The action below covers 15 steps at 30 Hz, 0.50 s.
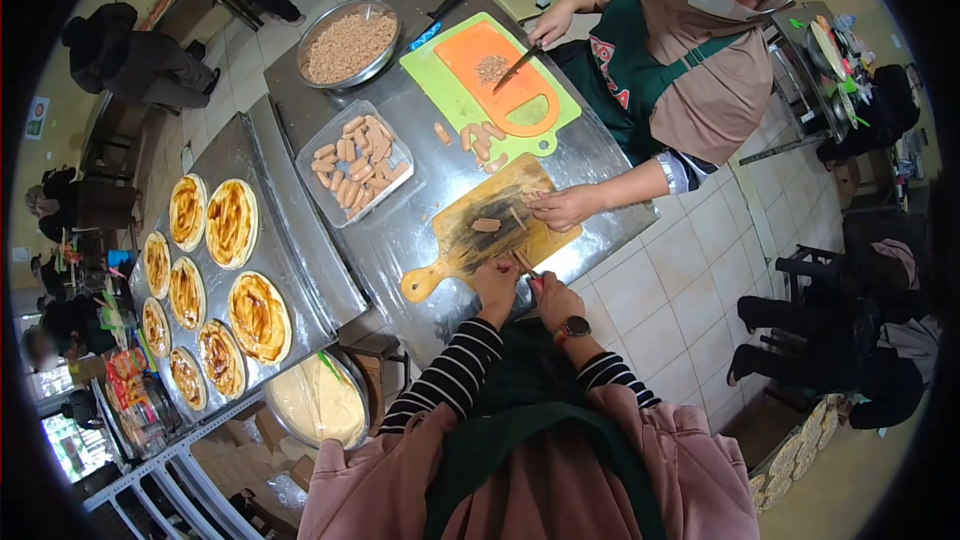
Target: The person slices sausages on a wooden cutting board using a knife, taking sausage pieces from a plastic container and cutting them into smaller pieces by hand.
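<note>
My left hand [495,287] is closed at the near edge of the wooden cutting board [452,258], its fingertips on a thin piece of sausage [521,258]. Beside it, my right hand [560,306] grips a knife by its red handle [537,287]; the blade is mostly hidden. Another cut sausage piece [486,225] lies on the dark middle of the board. Across from me, a co-worker's hand [563,207] pinches something small over the board's right end. The co-worker's other hand holds a dark knife [518,68] above an orange cutting board [480,45] with chopped bits.
A clear plastic tub of sausages [355,168] stands left of the boards. Behind it is a metal bowl of crumbly filling [348,43]. Several sauced dough rounds [260,317] lie on the left table. A bowl of pale batter [320,400] sits below. A green board [563,105] holds loose sausages.
</note>
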Each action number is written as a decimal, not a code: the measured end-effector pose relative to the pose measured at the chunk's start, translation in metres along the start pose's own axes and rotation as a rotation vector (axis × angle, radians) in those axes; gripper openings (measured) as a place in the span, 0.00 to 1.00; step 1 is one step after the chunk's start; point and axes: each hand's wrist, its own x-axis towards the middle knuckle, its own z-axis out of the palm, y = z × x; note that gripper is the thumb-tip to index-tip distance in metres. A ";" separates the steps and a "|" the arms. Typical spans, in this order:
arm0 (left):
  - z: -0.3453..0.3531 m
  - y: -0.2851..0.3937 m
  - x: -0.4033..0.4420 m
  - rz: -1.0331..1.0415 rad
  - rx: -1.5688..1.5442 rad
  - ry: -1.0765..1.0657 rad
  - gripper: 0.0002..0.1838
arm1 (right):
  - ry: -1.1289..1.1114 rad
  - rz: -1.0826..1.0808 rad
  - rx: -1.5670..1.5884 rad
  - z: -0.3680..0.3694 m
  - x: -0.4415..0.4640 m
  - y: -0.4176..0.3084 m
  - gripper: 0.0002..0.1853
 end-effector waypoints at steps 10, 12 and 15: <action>-0.003 0.008 -0.004 0.006 0.025 0.039 0.06 | -0.030 -0.046 0.081 0.000 0.000 0.005 0.20; -0.006 0.013 -0.006 0.022 0.077 0.032 0.06 | -0.058 -0.060 0.116 0.001 0.001 0.005 0.21; -0.006 0.012 -0.005 0.011 0.047 0.035 0.07 | -0.056 -0.048 0.106 0.001 0.001 0.005 0.21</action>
